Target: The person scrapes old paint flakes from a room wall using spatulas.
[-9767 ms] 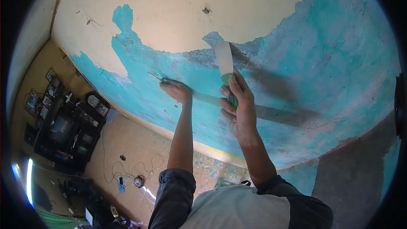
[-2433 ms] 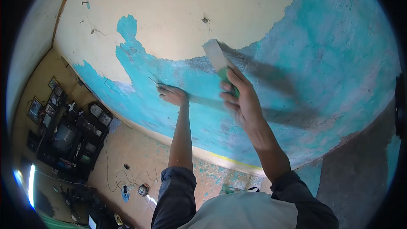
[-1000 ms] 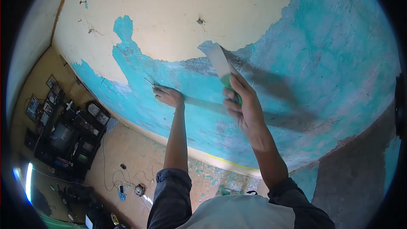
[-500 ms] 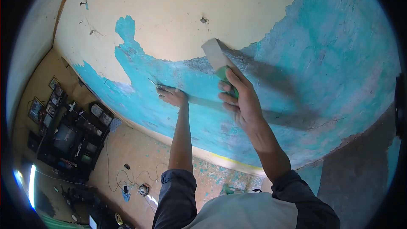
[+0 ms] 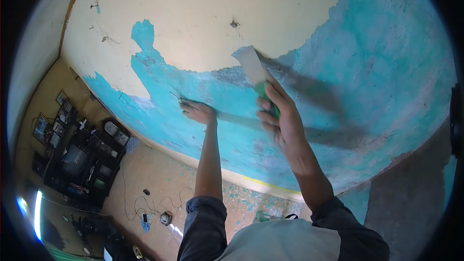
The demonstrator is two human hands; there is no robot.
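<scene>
My right hand (image 5: 288,118) is wrapped round the green handle of a scraper (image 5: 253,67) with a wide flat metal blade. The blade's front edge meets the cream paint (image 5: 208,34), right at its ragged border with the exposed turquoise layer (image 5: 188,84). A small flake curls at the blade's left corner. Lower and to the left, my left hand (image 5: 199,112) is closed close against the turquoise wall, and a thin metal rod (image 5: 174,96) juts out from its fingertips.
Nails (image 5: 94,6) stick out of the cream paint at upper left. Below, turquoise flakes (image 5: 241,203) litter the floor, where cables and a round metal object (image 5: 166,218) lie. A black shelf unit (image 5: 77,157) with a television stands at left.
The scraper and my right hand have shifted slightly right and down, and a flake now shows at the blade's left corner. My left hand stays almost in place.
</scene>
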